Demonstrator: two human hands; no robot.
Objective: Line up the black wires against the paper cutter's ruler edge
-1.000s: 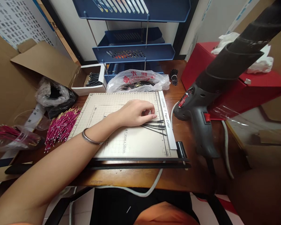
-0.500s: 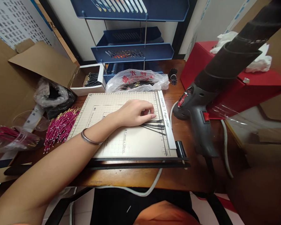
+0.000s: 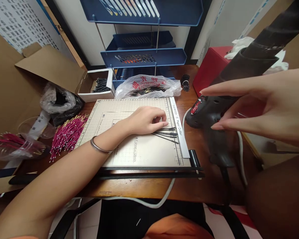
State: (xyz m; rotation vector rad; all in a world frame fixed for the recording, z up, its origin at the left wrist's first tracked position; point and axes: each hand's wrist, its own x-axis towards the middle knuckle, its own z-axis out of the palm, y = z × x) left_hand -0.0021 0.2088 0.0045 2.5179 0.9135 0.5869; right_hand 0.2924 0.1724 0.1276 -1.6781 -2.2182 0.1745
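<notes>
My left hand [image 3: 146, 120] rests on a beige paper cutter board [image 3: 129, 149], its fingertips pressing down a small bunch of thin black wires [image 3: 167, 134] that fan out toward the cutter's white ruler strip [image 3: 180, 127]. A metal bangle sits on that wrist. My right hand [image 3: 259, 103] is in the air at the right, fingers spread, empty, just above the dark heat gun [image 3: 214, 132] standing on the wooden desk. Its fingertips are close to the gun's body but I cannot tell if they touch.
A pile of magenta wires [image 3: 67, 136] lies left of the cutter. Behind it are a plastic bag of wires [image 3: 149, 87], a white box of black wires [image 3: 97, 87] and a blue tray rack [image 3: 144, 56]. A red box [image 3: 209, 66] stands at the right. A white cable [image 3: 149, 202] hangs over the desk edge.
My right hand has come into view from the right and now hovers over the heat gun. The left hand stays on the black wires.
</notes>
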